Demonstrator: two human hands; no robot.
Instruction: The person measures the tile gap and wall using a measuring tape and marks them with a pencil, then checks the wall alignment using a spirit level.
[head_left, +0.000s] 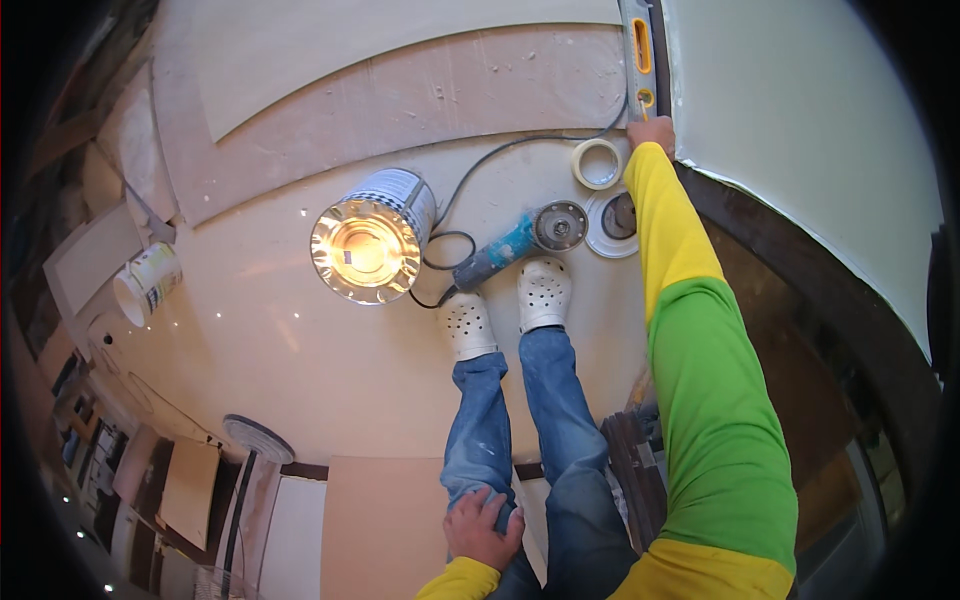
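Observation:
At the top right, my right arm reaches out to a grey spirit level (pixel 641 75) with yellow-rimmed windows. My right hand (pixel 652 134) is closed at the level's near end, and its fingers are partly hidden. A thin light-coloured thing shows by the fingertips, too small to name. The level lies along the edge of a large pale green board (pixel 790 110). My left hand (pixel 484 530) rests with fingers apart on my left knee, holding nothing. In front of my white clogs lies a blue angle grinder (pixel 505 245) with a round disc.
Left of the grinder stands a metal can (pixel 400 200) with a brightly lit end. A roll of tape (pixel 597 163) and a round white lid (pixel 607 235) lie near my right arm. A dark cable (pixel 470 180) loops over the floor. Farther left is a white bucket (pixel 147 280). Boards (pixel 430 90) lie ahead.

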